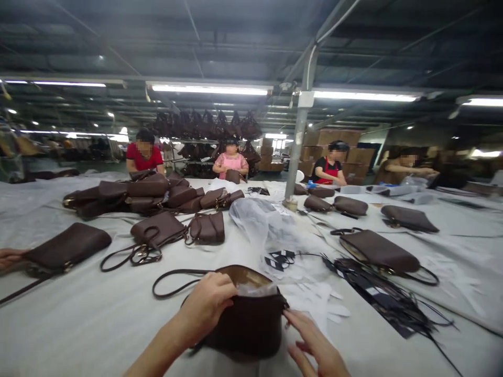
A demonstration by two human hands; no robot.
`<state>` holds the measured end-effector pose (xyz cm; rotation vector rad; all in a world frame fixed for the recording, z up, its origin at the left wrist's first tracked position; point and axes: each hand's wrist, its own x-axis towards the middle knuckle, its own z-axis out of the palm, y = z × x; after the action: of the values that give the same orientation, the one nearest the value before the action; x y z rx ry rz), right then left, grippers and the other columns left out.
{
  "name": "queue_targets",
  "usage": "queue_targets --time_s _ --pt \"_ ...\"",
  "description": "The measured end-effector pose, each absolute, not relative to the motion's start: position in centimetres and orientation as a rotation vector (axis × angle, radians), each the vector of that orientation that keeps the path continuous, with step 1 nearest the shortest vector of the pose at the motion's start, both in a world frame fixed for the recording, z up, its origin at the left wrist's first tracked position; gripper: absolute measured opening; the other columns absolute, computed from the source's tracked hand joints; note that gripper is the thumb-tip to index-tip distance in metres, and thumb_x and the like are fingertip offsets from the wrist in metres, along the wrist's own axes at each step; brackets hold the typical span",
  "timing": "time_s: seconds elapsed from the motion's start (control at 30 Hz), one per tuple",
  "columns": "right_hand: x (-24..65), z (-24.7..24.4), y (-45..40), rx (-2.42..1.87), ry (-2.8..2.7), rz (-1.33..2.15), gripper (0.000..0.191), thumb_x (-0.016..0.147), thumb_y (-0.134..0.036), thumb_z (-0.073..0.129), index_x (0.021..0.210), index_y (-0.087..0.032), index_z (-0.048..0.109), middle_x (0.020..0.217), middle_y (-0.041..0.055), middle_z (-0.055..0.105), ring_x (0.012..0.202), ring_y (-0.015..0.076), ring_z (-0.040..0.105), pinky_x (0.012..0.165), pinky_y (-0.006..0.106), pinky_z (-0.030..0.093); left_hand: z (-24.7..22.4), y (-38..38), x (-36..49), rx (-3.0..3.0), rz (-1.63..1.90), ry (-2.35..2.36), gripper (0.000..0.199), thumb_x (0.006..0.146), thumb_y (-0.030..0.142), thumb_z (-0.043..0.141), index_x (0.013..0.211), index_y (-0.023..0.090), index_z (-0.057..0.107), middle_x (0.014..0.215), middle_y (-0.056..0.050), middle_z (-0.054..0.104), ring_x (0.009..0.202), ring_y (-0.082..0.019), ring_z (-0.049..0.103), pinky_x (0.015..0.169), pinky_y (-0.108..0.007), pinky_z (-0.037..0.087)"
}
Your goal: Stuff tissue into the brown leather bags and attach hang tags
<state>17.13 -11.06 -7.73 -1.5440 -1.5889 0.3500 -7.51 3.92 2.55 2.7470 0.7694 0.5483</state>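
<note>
A dark brown handbag (251, 327) stands in front of me on the white-covered table, its top open. Inside it show a tan lining and some clear plastic (257, 289). My left hand (210, 298) has its fingers closed over the left part of the bag's front rim. At the bag's right corner, my right hand (314, 340) has its fingers apart, the fingertips at or close to the zipper end; whether they touch it I cannot tell. A thin strap loop (173, 272) lies out to the bag's left.
Brown bags are piled (145, 193) at the back left. Black cord tags (373, 293) and paper slips (314, 303) lie to the right, near another bag (381, 251). A post (298, 136) rises mid-table. A co-worker's hand (11, 259) touches a bag at left; several people work opposite.
</note>
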Motion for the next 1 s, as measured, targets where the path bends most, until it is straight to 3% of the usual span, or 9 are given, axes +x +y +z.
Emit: queue_targets --time_s 0.17,0.33,0.47,0.53,0.63,0.73,0.8,0.9,1.0 --pt "17.4 -6.7 -9.7 -1.599 -1.483 -0.154 0.044 0.091 -0.029 0.051 0.133 -0.022 0.053 0.139 0.0121 0.053 0.129 0.0282 0.05 0.1 0.044 0.051 2.2 3.9 -7.7 2.646 0.625 0.661 0.028 0.08 0.003 0.053 0.099 0.022 0.064 0.108 -0.005 0.063 0.102 -0.02 0.056 0.089 -0.032 0.046" --pt "16.6 -2.8 -8.2 -1.507 -1.754 -0.221 0.062 0.087 -0.022 0.056 0.146 -0.023 0.037 0.15 0.0115 0.04 0.139 0.0294 0.036 0.109 0.05 0.041 1.7 4.4 -9.4 2.572 0.752 0.68 0.06 0.075 0.005 0.057 0.13 0.028 0.053 0.135 -0.007 0.053 0.126 -0.025 0.046 0.109 -0.043 0.038" --pt "15.0 0.2 -6.0 -1.427 -2.042 -0.229 0.076 0.079 -0.012 0.062 0.148 -0.024 0.033 0.151 0.0108 0.039 0.143 0.0331 0.025 0.112 0.055 0.032 1.1 5.4 -10.9 2.464 0.769 0.736 0.062 0.076 0.012 0.061 0.135 0.027 0.048 0.141 -0.009 0.049 0.131 -0.028 0.041 0.113 -0.049 0.032" --pt "14.4 1.0 -4.9 -1.43 -2.148 -0.198 0.08 0.074 -0.006 0.064 0.147 -0.021 0.034 0.145 0.012 0.047 0.138 0.0326 0.035 0.112 0.054 0.032 0.8 5.8 -11.2 2.387 0.741 0.717 0.06 0.077 0.012 0.058 0.135 0.027 0.049 0.138 -0.01 0.051 0.128 -0.026 0.045 0.109 -0.046 0.037" --pt "14.3 1.8 -3.8 -1.534 -2.232 -0.13 0.076 0.07 -0.002 0.067 0.141 -0.017 0.042 0.13 0.0134 0.058 0.117 0.0295 0.053 0.102 0.048 0.042 0.3 6.2 -11.0 2.319 0.753 0.704 0.056 0.076 0.009 0.055 0.129 0.024 0.052 0.131 -0.009 0.055 0.119 -0.023 0.051 0.098 -0.038 0.046" --pt "14.5 2.4 -3.5 -1.625 -2.279 -0.123 0.044 0.073 -0.007 0.068 0.115 -0.019 0.061 0.107 0.0088 0.066 0.097 0.0259 0.059 0.084 0.04 0.047 0.4 6.7 -10.4 2.328 0.808 0.69 0.041 0.074 0.005 0.051 0.11 0.021 0.06 0.113 -0.007 0.06 0.105 -0.02 0.056 0.089 -0.033 0.047" --pt "14.6 2.9 -3.5 -1.608 -2.315 -0.154 0.021 0.077 -0.01 0.068 0.095 -0.019 0.065 0.095 0.0057 0.068 0.088 0.0238 0.059 0.077 0.037 0.045 1.3 6.9 -9.9 2.351 0.868 0.668 0.029 0.072 0.003 0.05 0.094 0.019 0.061 0.101 -0.005 0.06 0.097 -0.019 0.057 0.086 -0.031 0.047" --pt "15.1 3.6 -3.4 -1.487 -2.274 -0.269 0.011 0.081 -0.009 0.061 0.083 -0.02 0.062 0.09 0.0047 0.067 0.088 0.0225 0.057 0.082 0.037 0.043 3.6 5.9 -9.3 2.386 0.957 0.652 0.02 0.07 0.003 0.052 0.08 0.018 0.059 0.098 -0.005 0.059 0.096 -0.019 0.057 0.085 -0.029 0.047" --pt "16.6 4.1 -2.7 -1.419 -2.05 -0.381 0.021 0.082 -0.004 0.049 0.08 -0.02 0.062 0.111 0.0085 0.063 0.108 0.0246 0.053 0.096 0.041 0.039 5.2 2.5 -8.1 2.415 0.923 0.622 0.015 0.073 0.006 0.057 0.078 0.02 0.059 0.113 -0.007 0.059 0.102 -0.02 0.058 0.087 -0.029 0.049"
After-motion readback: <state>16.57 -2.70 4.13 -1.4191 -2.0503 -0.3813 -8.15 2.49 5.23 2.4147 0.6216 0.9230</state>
